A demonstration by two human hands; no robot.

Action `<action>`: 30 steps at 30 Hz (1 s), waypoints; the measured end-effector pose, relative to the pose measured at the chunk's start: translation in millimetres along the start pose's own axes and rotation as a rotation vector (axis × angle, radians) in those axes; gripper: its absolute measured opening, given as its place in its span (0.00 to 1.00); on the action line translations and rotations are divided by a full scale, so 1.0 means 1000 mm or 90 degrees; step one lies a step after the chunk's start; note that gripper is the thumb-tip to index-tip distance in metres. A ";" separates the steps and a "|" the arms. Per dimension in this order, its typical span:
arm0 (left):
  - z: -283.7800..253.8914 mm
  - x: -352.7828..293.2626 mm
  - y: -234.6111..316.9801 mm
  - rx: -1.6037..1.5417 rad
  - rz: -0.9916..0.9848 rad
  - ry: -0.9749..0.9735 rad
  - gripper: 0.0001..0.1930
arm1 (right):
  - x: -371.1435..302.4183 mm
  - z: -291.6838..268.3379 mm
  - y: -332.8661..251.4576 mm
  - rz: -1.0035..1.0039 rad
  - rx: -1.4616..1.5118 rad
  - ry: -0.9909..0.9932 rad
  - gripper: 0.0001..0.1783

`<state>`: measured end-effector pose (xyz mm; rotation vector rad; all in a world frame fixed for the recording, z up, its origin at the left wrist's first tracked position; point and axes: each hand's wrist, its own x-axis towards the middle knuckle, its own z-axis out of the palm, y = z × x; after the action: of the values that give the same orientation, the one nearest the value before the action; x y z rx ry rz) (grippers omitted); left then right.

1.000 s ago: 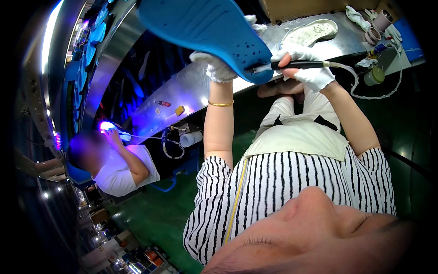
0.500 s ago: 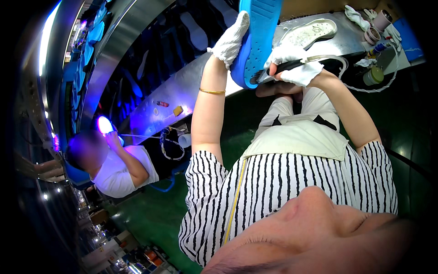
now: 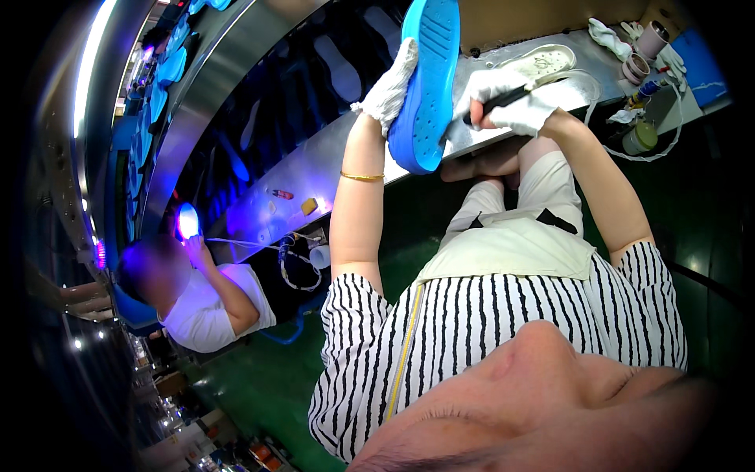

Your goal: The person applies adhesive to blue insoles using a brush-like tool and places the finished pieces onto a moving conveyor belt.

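Note:
My left hand [image 3: 393,82], in a white knit glove, grips the left edge of a blue shoe sole [image 3: 429,106] dotted with small holes. The sole is held up lengthwise, its near end over the bench edge. In my gloved right hand [image 3: 519,114], bare fingertips show around the black handle [image 3: 505,101] of a brush-like tool. A pale hose runs from the handle to the right. The tool's tip is close to the sole's right edge; whether it touches cannot be made out. Behind the right hand lies a white shoe [image 3: 550,59].
A metal bench [image 3: 334,149] runs alongside a dark conveyor carrying soles [image 3: 338,67]. At left a co-worker [image 3: 220,307] holds a brightly lit piece. A yellow block [image 3: 309,206] lies on the bench. Cups [image 3: 653,38], gloves and a green-yellow jar [image 3: 641,135] stand at right.
The sole has moved slightly left and toward me, and has tilted. The tool has come away from the sole's near end toward its right edge. Both hands keep their hold.

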<state>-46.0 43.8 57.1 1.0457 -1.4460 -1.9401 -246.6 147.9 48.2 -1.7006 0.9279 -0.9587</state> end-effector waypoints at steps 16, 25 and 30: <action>-0.038 -0.044 -0.032 -0.655 0.149 -0.198 0.39 | -0.017 -0.015 -0.004 -0.083 0.107 0.197 0.08; 0.019 -0.049 -0.099 -0.717 0.088 -0.248 0.29 | -0.002 0.007 0.021 -0.064 -0.033 0.354 0.07; 0.052 -0.037 -0.105 -0.535 0.131 -0.068 0.32 | 0.002 0.022 0.009 -0.189 -0.148 0.335 0.09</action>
<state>-61.6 133.9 -25.0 0.3917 -0.6060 -2.1419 -227.6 151.8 34.9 -1.8496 1.1784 -1.5996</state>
